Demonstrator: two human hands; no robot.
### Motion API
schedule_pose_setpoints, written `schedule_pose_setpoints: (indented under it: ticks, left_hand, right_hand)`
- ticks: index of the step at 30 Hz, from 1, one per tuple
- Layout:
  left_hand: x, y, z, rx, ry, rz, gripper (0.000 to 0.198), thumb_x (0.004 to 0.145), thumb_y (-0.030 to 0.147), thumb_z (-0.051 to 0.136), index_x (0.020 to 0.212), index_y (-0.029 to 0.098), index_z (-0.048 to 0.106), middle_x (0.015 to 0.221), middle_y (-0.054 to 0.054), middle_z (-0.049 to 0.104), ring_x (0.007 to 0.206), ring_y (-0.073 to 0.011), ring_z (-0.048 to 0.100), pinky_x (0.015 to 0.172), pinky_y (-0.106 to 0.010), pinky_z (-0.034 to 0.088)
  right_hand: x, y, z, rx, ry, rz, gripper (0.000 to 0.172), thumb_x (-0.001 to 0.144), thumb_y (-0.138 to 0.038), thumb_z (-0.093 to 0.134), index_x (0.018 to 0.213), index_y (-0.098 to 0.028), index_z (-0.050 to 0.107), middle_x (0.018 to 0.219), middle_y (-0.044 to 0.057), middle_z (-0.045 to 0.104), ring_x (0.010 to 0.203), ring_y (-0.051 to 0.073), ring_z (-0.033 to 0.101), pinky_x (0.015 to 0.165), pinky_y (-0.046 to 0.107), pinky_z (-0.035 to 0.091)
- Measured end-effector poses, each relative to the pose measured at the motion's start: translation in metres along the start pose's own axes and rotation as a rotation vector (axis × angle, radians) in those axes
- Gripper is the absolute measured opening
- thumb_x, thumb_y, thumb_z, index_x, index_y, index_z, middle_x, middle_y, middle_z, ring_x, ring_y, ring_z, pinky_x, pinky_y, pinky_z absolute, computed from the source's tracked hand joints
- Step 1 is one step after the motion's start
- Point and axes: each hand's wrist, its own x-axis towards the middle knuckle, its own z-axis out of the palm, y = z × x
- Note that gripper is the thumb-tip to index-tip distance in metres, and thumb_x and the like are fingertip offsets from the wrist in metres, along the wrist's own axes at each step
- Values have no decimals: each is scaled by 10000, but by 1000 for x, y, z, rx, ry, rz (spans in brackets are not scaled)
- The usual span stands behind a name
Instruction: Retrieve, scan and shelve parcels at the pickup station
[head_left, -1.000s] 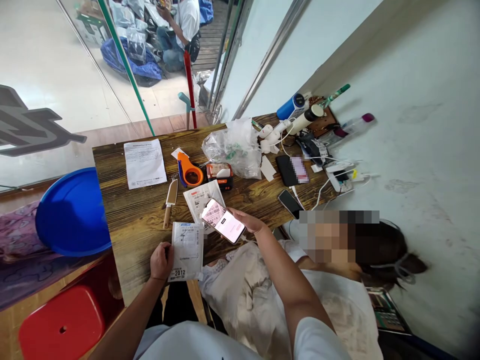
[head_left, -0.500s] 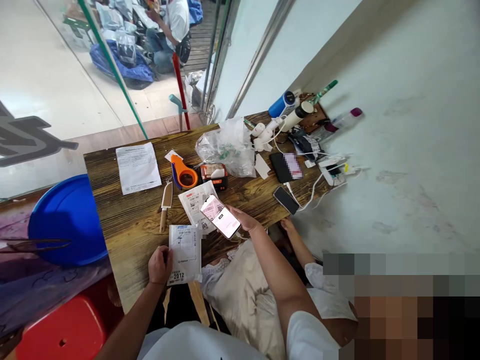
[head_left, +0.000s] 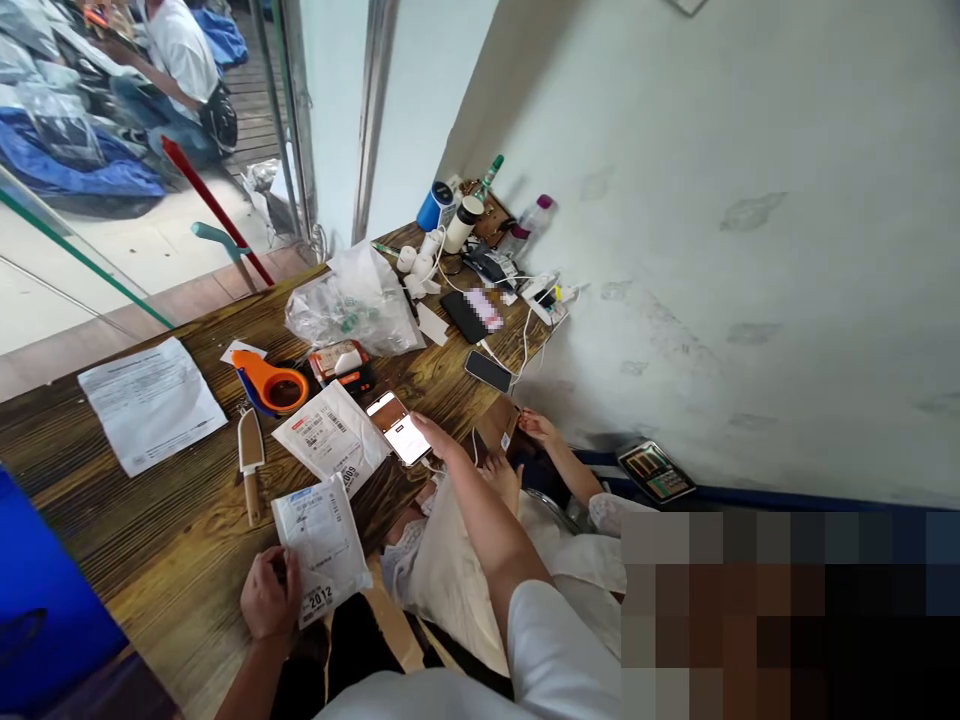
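Note:
My left hand (head_left: 271, 592) is closed on the left edge of a white plastic mailer (head_left: 322, 545) printed 2012, which sticks out over the table's front edge. My right hand (head_left: 435, 437) grips a smartphone (head_left: 400, 428) with its lit screen facing up. A white cable runs from the phone's lower end. Just left of the phone lies a second white mailer (head_left: 330, 435), its printed number ending in 09. A sheathed knife (head_left: 251, 465) with a wooden handle rests left of both mailers.
An orange tape dispenser (head_left: 279, 385), a black-and-orange box (head_left: 341, 366), clear plastic bags (head_left: 356, 300) and a paper sheet (head_left: 150, 405) lie on the wooden table (head_left: 187, 540). Two more phones, cables and bottles crowd its far right end. Beside me, a person's hands (head_left: 538, 428) hold brown cardboard (head_left: 499, 425).
My view has turned right, so the table sits further left. The phone has moved off the second mailer to its right side. The neighbour's brown cardboard has come into view.

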Motion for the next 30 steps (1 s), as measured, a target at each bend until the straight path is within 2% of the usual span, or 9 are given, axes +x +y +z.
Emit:
schedule_pose_setpoints:
  ticks: [6, 10, 13, 16, 19, 22, 24, 27, 30]
  left_hand:
    - [1, 1, -1, 2, -26, -9, 249, 945, 399, 463, 934, 164, 547, 740, -24, 534, 620, -183, 550, 571, -286, 434]
    - [1, 2, -1, -6, -35, -26, 253, 936, 407, 477, 934, 166, 553, 730, -20, 528, 609, -183, 542, 561, -287, 421]
    - [1, 3, 0, -5, -36, -27, 242, 938, 395, 479, 947, 165, 552, 736, -21, 532, 611, -179, 538, 566, -283, 423]
    - [0, 2, 0, 0, -39, -20, 210, 939, 368, 485, 957, 169, 547, 746, -24, 545, 633, -178, 547, 591, -279, 437]
    - [-2, 1, -1, 1, -40, -17, 174, 937, 343, 490, 954, 175, 538, 770, -32, 560, 662, -179, 556, 622, -280, 451]
    - [-4, 1, -2, 4, -43, -26, 162, 936, 337, 492, 961, 182, 535, 784, -34, 567, 675, -181, 558, 636, -286, 456]
    - [-4, 2, -2, 3, -50, -36, 161, 933, 338, 491, 964, 187, 537, 780, -31, 566, 675, -182, 559, 640, -291, 458]
    - [-3, 2, -2, -6, -57, -55, 157, 925, 337, 498, 949, 189, 544, 767, -26, 566, 663, -177, 558, 636, -289, 457]
    - [-3, 2, -2, -14, -56, -75, 153, 913, 333, 511, 929, 186, 551, 757, -26, 576, 652, -172, 558, 630, -284, 452]
  right_hand:
    - [-1, 0, -10, -199, 77, -119, 584, 795, -765, 486, 863, -199, 618, 786, 7, 632, 805, 183, 583, 737, 285, 473]
    - [-9, 1, -6, -357, 281, -162, 491, 885, -653, 435, 786, -198, 590, 709, 9, 573, 741, 185, 544, 707, 293, 440]
    - [-15, 3, 6, -445, 461, -219, 373, 913, -517, 467, 947, -183, 629, 955, 102, 632, 983, 257, 545, 911, 389, 423]
    - [-19, 3, 21, -692, 554, -396, 359, 916, -392, 500, 1146, -153, 638, 1202, 167, 562, 1186, 298, 450, 1060, 469, 339]
    - [-17, 3, 34, -1036, 480, -607, 351, 936, -316, 498, 1234, -200, 641, 1352, 150, 485, 1244, 286, 419, 1088, 475, 337]
    - [-12, 6, 40, -1139, 400, -657, 347, 947, -298, 494, 1259, -242, 635, 1432, 120, 428, 1274, 283, 395, 1092, 474, 341]
    - [-10, 9, 37, -1124, 412, -631, 423, 922, -335, 532, 1325, -213, 581, 1428, 137, 436, 1271, 298, 395, 1090, 487, 346]
    - [-10, 15, 24, -1059, 474, -510, 763, 795, -412, 663, 1444, -98, 411, 1366, 208, 485, 1244, 350, 421, 1075, 534, 356]
    - [-15, 18, 8, -1049, 425, -395, 996, 699, -442, 729, 1490, -32, 283, 1324, 242, 518, 1219, 391, 446, 1052, 560, 377]
